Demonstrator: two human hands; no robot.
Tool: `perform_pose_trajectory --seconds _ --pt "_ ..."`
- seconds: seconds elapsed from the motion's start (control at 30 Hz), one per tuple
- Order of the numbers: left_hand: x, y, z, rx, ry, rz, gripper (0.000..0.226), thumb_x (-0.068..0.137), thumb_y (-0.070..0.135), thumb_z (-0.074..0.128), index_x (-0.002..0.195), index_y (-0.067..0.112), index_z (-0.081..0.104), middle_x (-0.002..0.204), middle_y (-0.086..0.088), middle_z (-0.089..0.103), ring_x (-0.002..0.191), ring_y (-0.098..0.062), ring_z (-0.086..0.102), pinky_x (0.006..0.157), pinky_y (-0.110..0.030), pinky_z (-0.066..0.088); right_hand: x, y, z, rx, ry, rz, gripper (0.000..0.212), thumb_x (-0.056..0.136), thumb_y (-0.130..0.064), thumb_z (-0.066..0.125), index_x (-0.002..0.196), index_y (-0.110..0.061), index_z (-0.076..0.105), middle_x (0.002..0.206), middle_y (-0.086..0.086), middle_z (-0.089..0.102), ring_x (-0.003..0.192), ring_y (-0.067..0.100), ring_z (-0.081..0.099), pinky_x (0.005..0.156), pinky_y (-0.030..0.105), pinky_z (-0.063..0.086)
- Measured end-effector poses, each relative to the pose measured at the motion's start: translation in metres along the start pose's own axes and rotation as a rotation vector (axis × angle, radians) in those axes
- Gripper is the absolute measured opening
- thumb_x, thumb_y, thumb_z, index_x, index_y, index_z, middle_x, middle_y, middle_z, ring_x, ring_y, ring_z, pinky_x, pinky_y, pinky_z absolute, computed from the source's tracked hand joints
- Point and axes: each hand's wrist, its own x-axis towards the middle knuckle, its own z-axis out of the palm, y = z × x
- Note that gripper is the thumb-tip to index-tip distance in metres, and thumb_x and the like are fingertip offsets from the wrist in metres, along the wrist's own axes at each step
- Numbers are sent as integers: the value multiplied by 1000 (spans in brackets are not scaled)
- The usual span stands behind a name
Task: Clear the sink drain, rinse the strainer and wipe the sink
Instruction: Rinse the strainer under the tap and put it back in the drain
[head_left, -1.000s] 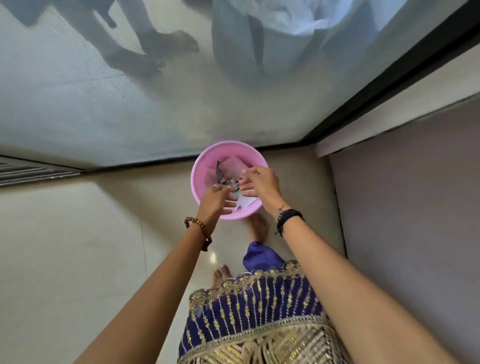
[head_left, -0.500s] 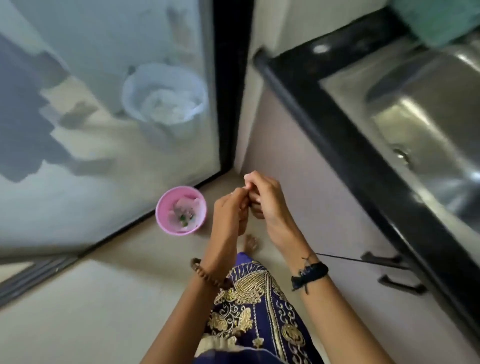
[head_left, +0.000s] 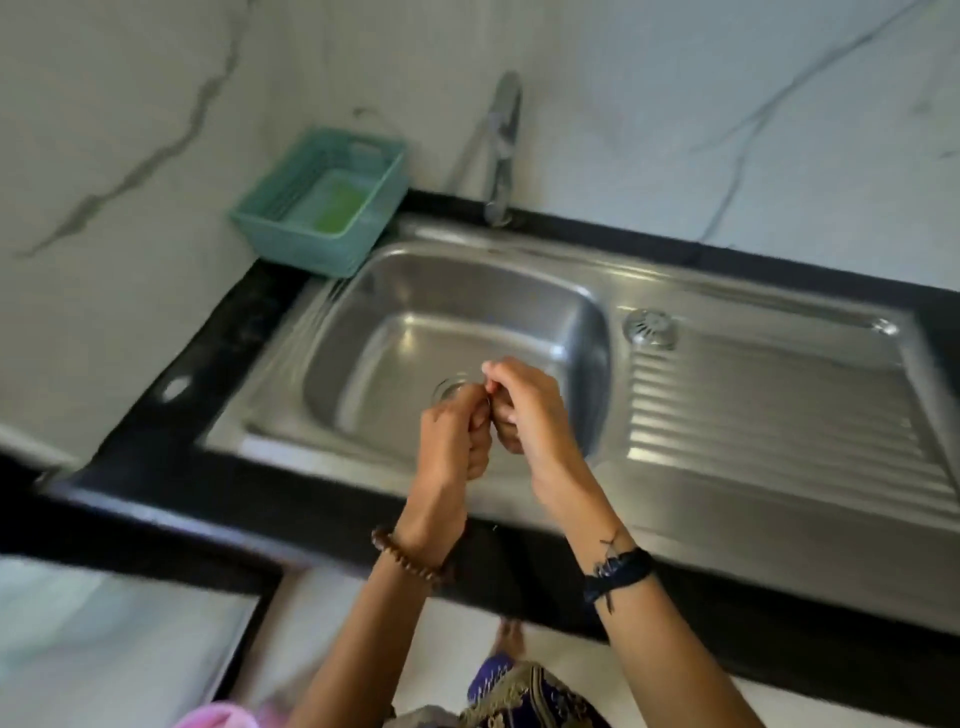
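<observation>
A white marble-look wall (head_left: 675, 104) with grey veins rises behind a glossy black table (head_left: 171, 441). A teal basket (head_left: 322, 208) sits on the table's back left corner, against the wall. Below the table's front edge lies pale floor (head_left: 322, 613), with a pink bin (head_left: 218, 717) at bottom left.

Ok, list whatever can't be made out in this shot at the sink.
- What the left hand and right hand pinch between them: curled fingers cover it, too small to tell.
- The drain: mostly behind the hands.
- Contents of the teal basket: only a blurred green patch.
- The pink bucket: cut off by the bottom edge.
- The tap: motion-blurred.
</observation>
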Motion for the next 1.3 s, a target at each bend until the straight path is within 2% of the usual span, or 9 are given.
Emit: perform_pose_trajectory --seconds 0.27,0.43,0.53,0.63,0.77,0.93,1.07,1.2,1.3 --pt "134 -21 128 237 -173 -75 36 92 15 46 56 16 48 35 11 35 30 -2 27 32 -14 21 104 -1 -139 -60 403 -29 16 90 -20 54 74 -19 54 55 -5 54 35 -1 41 36 13 30" --pt "205 -49 164 362 -131 -131 19 88 10 54 70 13 51 59 -3 51 48 -12 46 39 -16 40 149 25 -208 -305 654 36 22 93 -25 50 107 -8 56 101 9 66 85 21 64 61 29 54" --pt "230 -58 180 380 -139 -138 4 89 11 56 90 9 53 73 -8 58 59 -14 53 49 -20 49 165 34 -227 -520 781 49 25 93 -34 50 106 -12 53 105 5 63 91 20 60 65 26 46" --pt "240 -66 188 463 -189 -104 14 87 9 58 101 4 57 91 -13 62 71 -20 58 60 -31 54 175 40 -230 -657 820 105 36 94 -39 47 116 -11 54 116 6 54 98 21 58 80 32 45" --pt "246 -68 186 414 -218 -124 18 86 5 60 103 -1 60 96 -13 64 86 -22 61 71 -32 55 181 41 -221 -630 833 154 41 91 -38 53 119 -8 51 117 7 46 101 22 55 80 30 46" --pt "249 -54 153 -19 -282 -477 14 90 21 57 82 9 60 79 -7 60 73 -17 58 66 -27 51 168 33 -190 -166 788 -40 24 84 -20 67 100 -20 48 99 10 64 81 23 65 60 25 54" --pt "273 -30 96 -152 -318 -589 36 91 42 49 86 7 57 84 -14 66 76 -23 64 65 -31 55 170 33 -139 -343 549 -213 22 85 -6 64 87 -25 54 90 -3 63 83 12 62 72 24 51" --pt "306 2 28 77 -349 -423 4 89 14 56 88 14 59 88 -8 65 78 -16 64 59 -21 56 197 34 -95 -528 228 -275 26 79 22 45 83 3 63 91 4 67 91 14 63 83 17 47" --pt "324 17 -13 158 -288 -335 17 85 0 56 86 16 60 84 -5 65 75 -15 63 57 -21 56 227 15 -68 -661 286 -304 34 80 17 43 92 -3 68 98 1 69 95 11 62 81 1 39"
